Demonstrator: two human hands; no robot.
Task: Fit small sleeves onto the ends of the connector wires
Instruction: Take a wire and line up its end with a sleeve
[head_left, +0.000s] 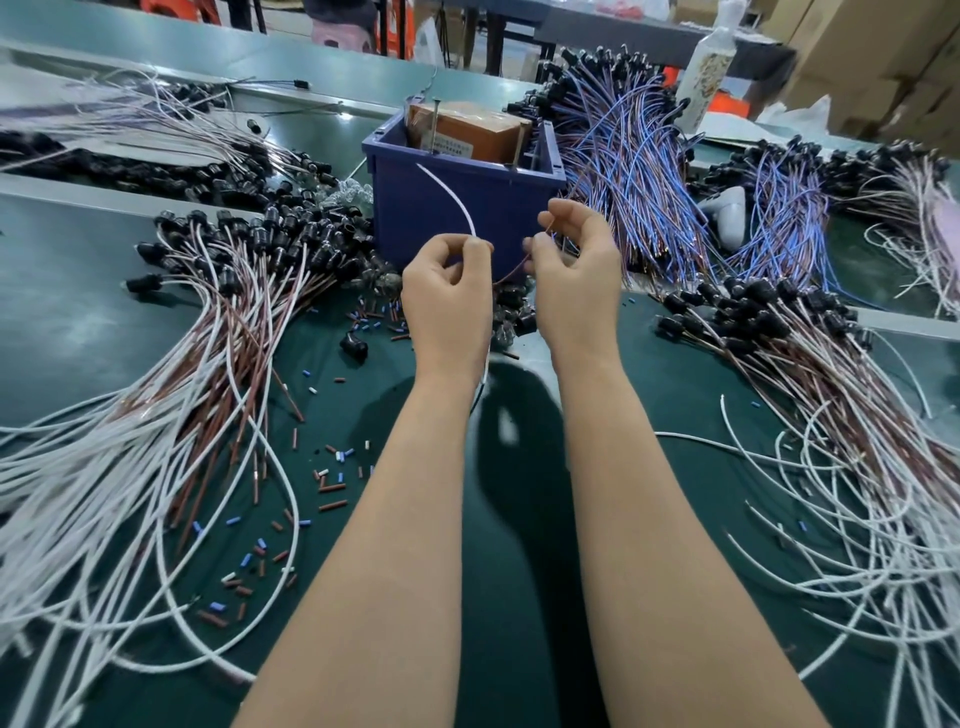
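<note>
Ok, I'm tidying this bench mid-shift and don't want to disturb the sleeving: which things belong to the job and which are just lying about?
In the job:
left hand, pinching the white wire
right hand, pinching the brown wire
scattered loose sleeves
pile of connector wires at left

Lying about:
blue bin
white bottle
cardboard boxes

Bright, even light, a soft shadow on the table (675, 395), edges bowed, far background blurred.

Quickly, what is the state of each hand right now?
Left hand: closed, pinching the white wire.
Right hand: closed, pinching the thin brown wire.
</note>
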